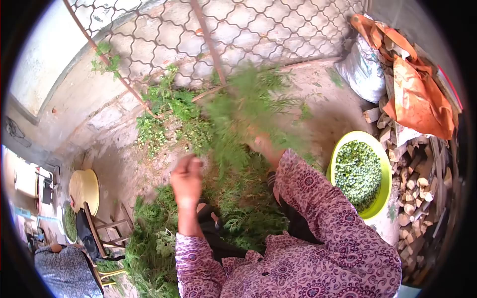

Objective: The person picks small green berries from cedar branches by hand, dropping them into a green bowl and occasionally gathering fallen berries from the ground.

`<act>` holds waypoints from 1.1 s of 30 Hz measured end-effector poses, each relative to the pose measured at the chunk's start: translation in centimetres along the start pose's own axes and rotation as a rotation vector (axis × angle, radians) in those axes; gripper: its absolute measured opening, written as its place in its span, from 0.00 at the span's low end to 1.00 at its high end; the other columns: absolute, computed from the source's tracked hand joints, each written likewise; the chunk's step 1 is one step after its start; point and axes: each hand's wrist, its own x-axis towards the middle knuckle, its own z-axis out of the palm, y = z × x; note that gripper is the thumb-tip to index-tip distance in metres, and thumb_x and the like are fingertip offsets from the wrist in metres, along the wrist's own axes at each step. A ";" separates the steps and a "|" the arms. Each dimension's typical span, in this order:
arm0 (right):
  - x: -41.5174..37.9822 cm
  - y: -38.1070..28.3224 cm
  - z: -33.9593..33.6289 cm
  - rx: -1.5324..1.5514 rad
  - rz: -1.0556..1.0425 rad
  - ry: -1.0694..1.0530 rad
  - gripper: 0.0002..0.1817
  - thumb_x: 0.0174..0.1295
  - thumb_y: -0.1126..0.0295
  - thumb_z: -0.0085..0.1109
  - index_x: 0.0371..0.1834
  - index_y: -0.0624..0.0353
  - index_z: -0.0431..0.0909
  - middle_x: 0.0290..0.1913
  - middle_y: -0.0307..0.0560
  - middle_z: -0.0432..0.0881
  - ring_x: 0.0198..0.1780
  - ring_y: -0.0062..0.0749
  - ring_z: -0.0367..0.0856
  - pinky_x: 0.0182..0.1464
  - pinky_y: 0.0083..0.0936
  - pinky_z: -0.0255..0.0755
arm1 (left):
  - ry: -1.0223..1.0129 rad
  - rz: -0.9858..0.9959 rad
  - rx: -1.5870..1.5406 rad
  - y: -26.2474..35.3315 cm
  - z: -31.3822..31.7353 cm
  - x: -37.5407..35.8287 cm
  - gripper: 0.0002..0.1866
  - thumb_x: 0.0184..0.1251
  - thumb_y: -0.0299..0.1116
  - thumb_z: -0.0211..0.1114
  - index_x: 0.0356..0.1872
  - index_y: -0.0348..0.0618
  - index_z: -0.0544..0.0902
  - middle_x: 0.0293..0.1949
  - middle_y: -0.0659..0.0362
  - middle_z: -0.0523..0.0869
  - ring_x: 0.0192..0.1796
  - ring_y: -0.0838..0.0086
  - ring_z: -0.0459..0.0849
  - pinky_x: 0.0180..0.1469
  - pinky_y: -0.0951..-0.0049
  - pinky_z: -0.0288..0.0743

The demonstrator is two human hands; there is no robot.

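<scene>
My right hand (264, 148) is closed on a feathery green branch (243, 111), which is blurred by motion and spreads out above the hand. To its left my left hand (187, 179) is raised with its fingers curled in; whether it holds anything small is too blurred to tell. Below both hands, cut green branches (243, 218) lie on the ground around my feet. On the right stands a yellow-green basin (386, 188) with many small round green pieces (358, 174) in it.
A metal lattice (213, 44) runs along the top. Firewood (415, 193), a white sack (365, 72) and an orange cloth (420, 102) are at the right. At the left are a yellow tub (84, 191), a wooden chair (112, 226) and another person (67, 270).
</scene>
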 end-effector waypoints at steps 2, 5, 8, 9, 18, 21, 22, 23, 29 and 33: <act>4.3 0.1 -5.5 -0.035 0.069 0.054 0.18 0.55 0.63 0.58 0.47 0.58 0.71 0.42 0.39 0.77 0.40 0.33 0.77 0.41 0.30 0.74 | -0.133 0.337 0.550 -0.8 1.4 -1.1 0.10 0.54 0.35 0.61 0.35 0.40 0.79 0.27 0.51 0.83 0.24 0.65 0.82 0.26 0.66 0.74; 1.9 -0.6 1.1 -0.764 -0.056 0.144 0.14 0.56 0.61 0.56 0.42 0.57 0.75 0.36 0.42 0.79 0.35 0.36 0.78 0.37 0.33 0.74 | -0.484 0.211 0.975 -1.1 4.2 -3.2 0.06 0.51 0.32 0.59 0.28 0.43 0.80 0.25 0.52 0.82 0.27 0.61 0.83 0.27 0.63 0.75; 1.9 1.5 6.4 -1.592 -0.364 0.095 0.11 0.54 0.63 0.55 0.33 0.60 0.77 0.29 0.48 0.79 0.29 0.39 0.78 0.33 0.34 0.72 | -0.711 0.209 0.981 -2.0 5.1 -4.3 0.10 0.49 0.36 0.61 0.33 0.44 0.79 0.24 0.55 0.81 0.29 0.62 0.82 0.31 0.63 0.75; 2.6 3.0 7.1 -1.732 -0.453 0.060 0.10 0.53 0.65 0.54 0.29 0.61 0.77 0.25 0.52 0.79 0.26 0.40 0.77 0.31 0.35 0.72 | -0.712 0.210 0.981 -1.9 4.9 -4.4 0.10 0.49 0.36 0.61 0.33 0.44 0.79 0.24 0.55 0.81 0.29 0.62 0.82 0.31 0.63 0.75; -6.9 9.0 18.7 -1.374 -0.278 -0.943 0.09 0.51 0.69 0.56 0.31 0.63 0.77 0.25 0.53 0.78 0.24 0.38 0.78 0.29 0.30 0.72 | -0.993 0.319 1.003 1.0 3.6 -3.1 0.10 0.57 0.36 0.55 0.39 0.47 0.77 0.37 0.52 0.80 0.40 0.60 0.80 0.41 0.64 0.74; -6.0 2.6 13.0 -1.568 -0.348 -0.685 0.13 0.52 0.64 0.59 0.38 0.60 0.78 0.29 0.50 0.80 0.28 0.30 0.79 0.32 0.25 0.73 | -0.885 0.466 0.968 0.4 3.3 -3.6 0.12 0.55 0.39 0.58 0.37 0.46 0.77 0.34 0.51 0.80 0.38 0.59 0.81 0.39 0.62 0.74; -6.4 -0.4 10.5 -1.638 -0.240 -0.485 0.13 0.54 0.63 0.58 0.39 0.59 0.78 0.30 0.46 0.81 0.29 0.26 0.78 0.34 0.24 0.73 | -0.790 0.334 0.979 0.4 3.4 -3.5 0.12 0.54 0.40 0.60 0.35 0.45 0.77 0.32 0.50 0.81 0.37 0.59 0.81 0.37 0.61 0.74; -7.0 -3.1 7.3 -1.680 -0.276 -0.287 0.14 0.57 0.61 0.57 0.40 0.58 0.79 0.29 0.41 0.81 0.28 0.23 0.77 0.33 0.22 0.72 | -0.692 0.200 0.986 0.4 3.5 -3.5 0.13 0.53 0.41 0.62 0.34 0.43 0.78 0.29 0.50 0.81 0.36 0.58 0.81 0.35 0.60 0.75; -18.5 -22.2 -10.1 -1.748 -0.263 0.949 0.16 0.53 0.60 0.58 0.37 0.63 0.78 0.26 0.48 0.81 0.23 0.27 0.78 0.28 0.24 0.72 | -0.628 0.212 0.946 0.1 3.0 -3.2 0.14 0.52 0.43 0.63 0.32 0.43 0.78 0.28 0.52 0.81 0.34 0.58 0.82 0.33 0.61 0.75; -27.1 -28.1 -20.9 -2.194 0.023 1.332 0.23 0.48 0.51 0.57 0.35 0.61 0.80 0.35 0.55 0.81 0.39 0.43 0.79 0.46 0.34 0.69 | -0.651 0.250 0.972 0.2 3.5 -3.2 0.14 0.51 0.42 0.63 0.33 0.43 0.78 0.28 0.52 0.82 0.34 0.59 0.83 0.32 0.63 0.76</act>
